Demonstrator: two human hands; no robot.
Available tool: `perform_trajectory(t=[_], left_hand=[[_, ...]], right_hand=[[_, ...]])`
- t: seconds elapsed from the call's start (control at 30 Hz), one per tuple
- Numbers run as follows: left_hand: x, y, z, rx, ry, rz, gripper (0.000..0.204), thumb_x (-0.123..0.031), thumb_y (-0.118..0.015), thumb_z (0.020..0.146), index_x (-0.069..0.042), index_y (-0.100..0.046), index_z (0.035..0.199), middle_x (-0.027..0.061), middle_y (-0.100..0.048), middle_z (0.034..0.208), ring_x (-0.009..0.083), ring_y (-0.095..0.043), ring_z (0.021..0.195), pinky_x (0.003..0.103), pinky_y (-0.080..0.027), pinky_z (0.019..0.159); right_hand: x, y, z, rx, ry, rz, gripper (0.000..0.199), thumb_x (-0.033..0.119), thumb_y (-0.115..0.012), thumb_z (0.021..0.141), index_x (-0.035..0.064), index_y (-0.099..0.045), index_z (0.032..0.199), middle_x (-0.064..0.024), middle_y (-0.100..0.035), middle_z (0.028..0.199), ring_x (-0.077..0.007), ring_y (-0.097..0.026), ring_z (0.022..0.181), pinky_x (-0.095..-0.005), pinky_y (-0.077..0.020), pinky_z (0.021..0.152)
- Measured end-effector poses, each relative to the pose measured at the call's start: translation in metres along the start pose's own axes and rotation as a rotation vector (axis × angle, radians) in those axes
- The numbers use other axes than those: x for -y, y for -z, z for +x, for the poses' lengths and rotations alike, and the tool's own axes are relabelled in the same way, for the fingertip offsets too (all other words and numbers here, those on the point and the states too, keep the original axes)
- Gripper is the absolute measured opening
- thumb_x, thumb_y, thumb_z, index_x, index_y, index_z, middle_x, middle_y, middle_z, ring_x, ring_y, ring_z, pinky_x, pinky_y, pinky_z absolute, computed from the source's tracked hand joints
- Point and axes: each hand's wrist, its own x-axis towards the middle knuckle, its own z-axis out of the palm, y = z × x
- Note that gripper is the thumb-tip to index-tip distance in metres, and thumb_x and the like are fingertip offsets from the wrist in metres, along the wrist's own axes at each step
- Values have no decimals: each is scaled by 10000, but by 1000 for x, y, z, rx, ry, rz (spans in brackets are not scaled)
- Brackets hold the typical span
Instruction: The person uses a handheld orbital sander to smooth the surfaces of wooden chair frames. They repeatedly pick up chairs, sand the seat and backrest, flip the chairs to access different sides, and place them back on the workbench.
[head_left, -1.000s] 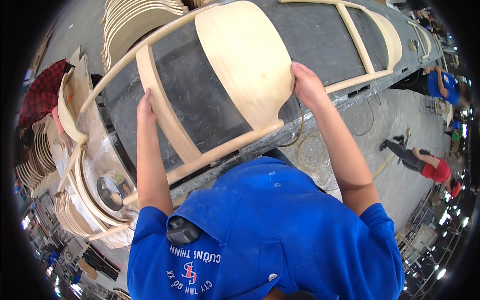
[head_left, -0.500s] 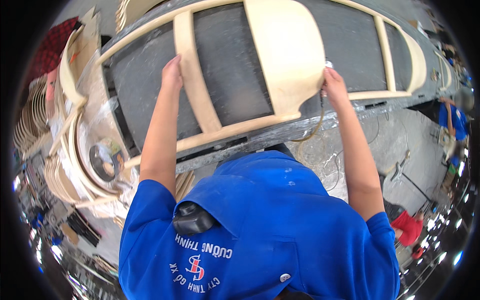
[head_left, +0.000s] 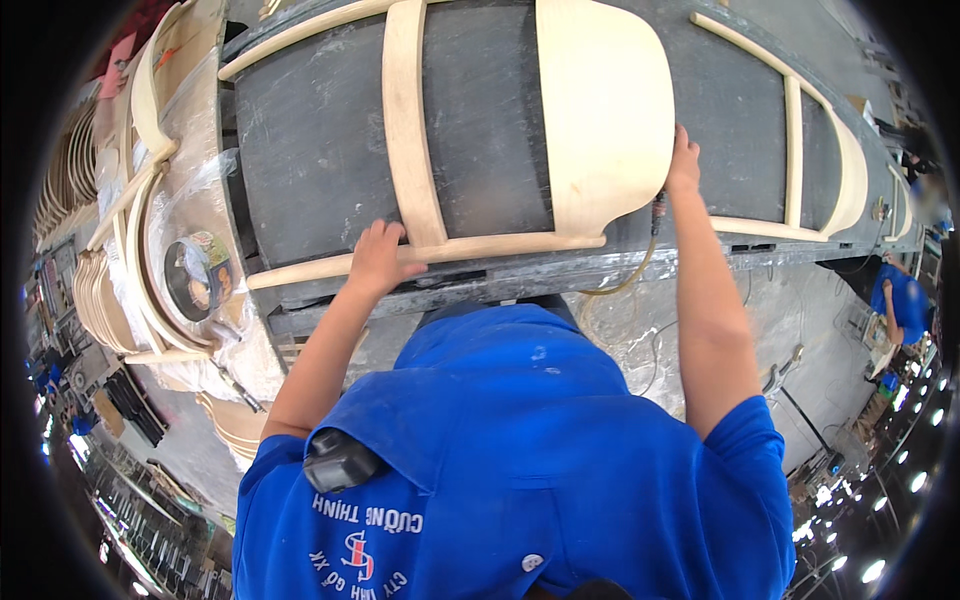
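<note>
A pale wooden chair-back frame [head_left: 608, 110] lies on a dark bench top, its broad rounded panel toward the right and a crossbar [head_left: 406, 120] left of it. My left hand [head_left: 380, 258] rests over the frame's near rail with thumb and fingers spread. At the panel's rounded right edge, my right hand [head_left: 684, 165] is closed around a hose-fed hand tool [head_left: 659, 203]. Only the tool's dark lower end shows below the hand; its working end is hidden, so its kind is unclear. A yellowish hose [head_left: 640, 268] runs down from it.
Another pale frame [head_left: 793, 150] lies farther right on the bench [head_left: 480, 205]. At left, curved wooden parts [head_left: 150, 270] and a round tin [head_left: 197, 275] sit on a plastic-covered surface. Hoses trail over the floor. A person in blue [head_left: 905, 300] is at far right.
My left hand has left the crossbar and come down to the near rail. My right hand stays at the panel's right edge. In view, the frame sits slightly farther right.
</note>
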Motion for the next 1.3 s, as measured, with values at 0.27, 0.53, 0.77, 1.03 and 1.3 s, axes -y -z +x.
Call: perform_trajectory(t=[0.27, 0.53, 0.77, 1.03, 1.3], left_hand=[[10, -49, -7, -222, -47, 16, 510, -281, -860, 596, -88, -575, 973, 103, -492, 1003, 315, -484, 969, 428, -416, 848], [7, -53, -7, -270, -114, 9, 507, -288, -851, 616, -92, -570, 989, 94, -493, 1006, 306, -478, 984, 435, -401, 855], [2, -54, -7, -286, -132, 3, 494, -288, -843, 613, -102, -569, 980, 83, -500, 997, 300, -486, 974, 427, -398, 831], [-3, -56, -6, -312, -137, -13, 483, -284, -839, 616, -105, -572, 976, 85, -502, 999, 300, -485, 986, 426, -389, 843], [-3, -62, -4, -340, -167, 3, 511, -299, -837, 614, -98, -565, 997, 88, -495, 1006, 302, -480, 987, 434, -386, 845]], right_hand=[[-11, 65, -22, -232, 81, 91, 706, 126, -767, 682, 142, -470, 1323, -156, -485, 1280, -346, -503, 1193, -417, -461, 967], [69, 142, -82, -183, 502, 31, 730, 32, -734, 707, 210, -463, 1360, -157, -450, 1313, -339, -607, 1025, -418, -520, 865], [126, 111, -83, -52, 592, -156, 753, -5, -692, 695, 249, -457, 1364, -187, -437, 1307, -405, -613, 940, -444, -526, 830], [46, 62, -166, -161, 589, -90, 743, -28, -654, 662, 218, -484, 1341, -203, -438, 1298, -423, -575, 972, -450, -513, 805], [47, 66, -169, -206, 604, -96, 690, -33, -619, 690, 224, -500, 1319, -186, -456, 1289, -397, -597, 870, -446, -529, 725]])
